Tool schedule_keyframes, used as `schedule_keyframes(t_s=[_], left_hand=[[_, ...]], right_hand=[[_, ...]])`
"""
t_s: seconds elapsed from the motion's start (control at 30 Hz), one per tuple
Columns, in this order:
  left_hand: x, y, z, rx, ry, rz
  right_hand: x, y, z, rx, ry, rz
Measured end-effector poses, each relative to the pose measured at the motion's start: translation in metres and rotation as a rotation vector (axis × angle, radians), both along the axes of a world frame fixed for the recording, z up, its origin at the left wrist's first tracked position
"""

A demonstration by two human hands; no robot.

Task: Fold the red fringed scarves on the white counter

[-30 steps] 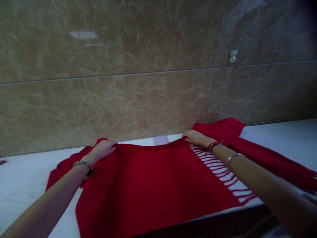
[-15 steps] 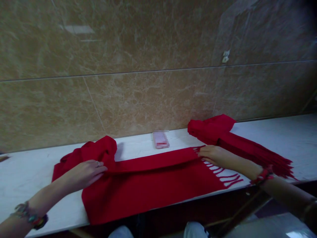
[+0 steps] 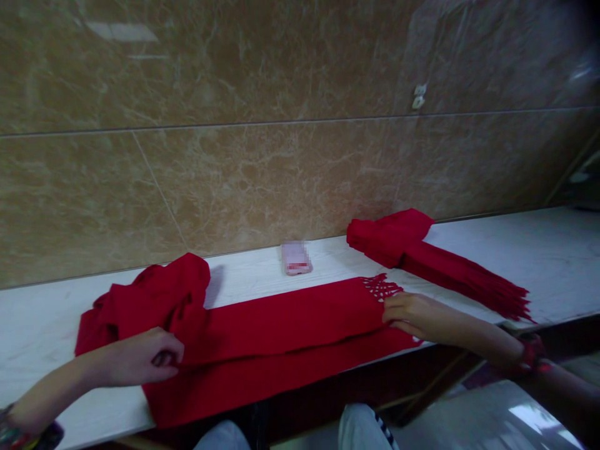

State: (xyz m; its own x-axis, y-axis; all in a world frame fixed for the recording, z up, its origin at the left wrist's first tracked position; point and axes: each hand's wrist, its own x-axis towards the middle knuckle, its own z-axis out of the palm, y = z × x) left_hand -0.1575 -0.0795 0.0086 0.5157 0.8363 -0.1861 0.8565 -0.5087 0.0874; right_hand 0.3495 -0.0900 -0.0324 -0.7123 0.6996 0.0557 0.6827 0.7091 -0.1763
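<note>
White tabletop carries the red scarf at 6 o'clock, far edge now pulled further toward the near one vs a sec ago, so more of it lies doubled; 2nd scarf, folded, at 3–4 o'clock. R hand, 4 o'clock, fingers pinched on flap at fringed end; L hand, 8 o'clock, fingers curled at fold, grip can't tell. Small pinkish item, blurred, just under ctr.

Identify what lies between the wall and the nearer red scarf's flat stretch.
In the head view, a pale pink rectangular item, its details pixelated, lies on the white tabletop between the marbled wall and the nearer red scarf.
</note>
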Motion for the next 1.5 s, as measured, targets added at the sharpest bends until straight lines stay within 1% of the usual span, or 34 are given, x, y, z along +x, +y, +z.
schedule_keyframes(t_s=[0.07,0.1,0.17,0.23,0.27,0.33,0.37,0.43,0.53,0.63,0.73,0.83,0.97,1.03,1.13,1.2,1.23,1.3,1.33,1.37,1.43,1.5], left_hand=[[0.011,0.007,0.003,-0.183,-0.018,-0.037],[0.019,0.012,0.003,-0.216,-0.037,-0.054],[0.041,0.027,0.002,-0.133,-0.087,-0.068],[0.063,0.046,-0.005,-0.026,-0.114,-0.061],[0.074,0.056,-0.01,0.029,-0.119,-0.036],[0.088,0.075,-0.021,0.053,-0.102,0.001],[0.092,0.084,-0.026,0.019,-0.076,0.015],[0.092,0.097,-0.032,-0.089,-0.03,0.049],[0.081,0.108,-0.034,-0.255,-0.014,0.042],[0.067,0.112,-0.031,-0.351,-0.091,-0.001],[0.055,0.116,-0.03,-0.39,-0.173,0.004],[0.046,0.128,-0.03,-0.343,-0.196,0.013],[0.046,0.15,-0.026,-0.183,-0.22,0.037],[0.049,0.162,-0.026,-0.075,-0.156,0.068],[0.055,0.176,-0.032,0.035,-0.05,0.115],[0.061,0.177,-0.036,0.072,-0.033,0.132],[0.065,0.174,-0.037,0.112,-0.032,0.136],[0.077,0.159,-0.037,0.215,-0.063,0.116],[0.085,0.148,-0.035,0.264,-0.096,0.085],[0.093,0.135,-0.034,0.278,-0.143,0.041],[0.109,0.107,-0.033,0.221,-0.217,-0.056],[0.12,0.081,-0.035,0.142,-0.206,-0.102]], right_hand=[[-0.001,0.003,0.004,-0.109,-0.001,0.024],[-0.002,0.007,0.006,-0.145,0.007,0.03],[-0.008,0.022,0.009,-0.133,0.038,-0.005],[-0.016,0.045,0.009,-0.017,0.066,-0.109],[-0.02,0.058,0.007,0.037,0.074,-0.163],[-0.028,0.084,0.001,0.098,0.06,-0.24],[-0.031,0.096,-0.003,0.064,0.025,-0.242],[-0.034,0.115,-0.011,-0.017,-0.039,-0.218],[-0.032,0.129,-0.018,-0.083,-0.074,-0.206],[-0.026,0.133,-0.016,-0.118,-0.064,-0.209],[-0.019,0.137,-0.009,-0.136,-0.025,-0.207],[-0.015,0.147,-0.002,-0.121,0.024,-0.218],[-0.019,0.174,0.002,-0.012,0.067,-0.308],[-0.028,0.188,-0.002,0.047,0.068,-0.381],[-0.047,0.199,-0.013,0.135,0.075,-0.479],[-0.06,0.198,-0.023,0.199,0.095,-0.513],[-0.065,0.195,-0.027,0.23,0.112,-0.519],[-0.073,0.184,-0.033,0.278,0.153,-0.511],[-0.074,0.177,-0.034,0.292,0.171,-0.502],[-0.075,0.168,-0.034,0.293,0.192,-0.47],[-0.072,0.149,-0.033,0.256,0.244,-0.321],[-0.067,0.129,-0.032,0.184,0.295,-0.117]])
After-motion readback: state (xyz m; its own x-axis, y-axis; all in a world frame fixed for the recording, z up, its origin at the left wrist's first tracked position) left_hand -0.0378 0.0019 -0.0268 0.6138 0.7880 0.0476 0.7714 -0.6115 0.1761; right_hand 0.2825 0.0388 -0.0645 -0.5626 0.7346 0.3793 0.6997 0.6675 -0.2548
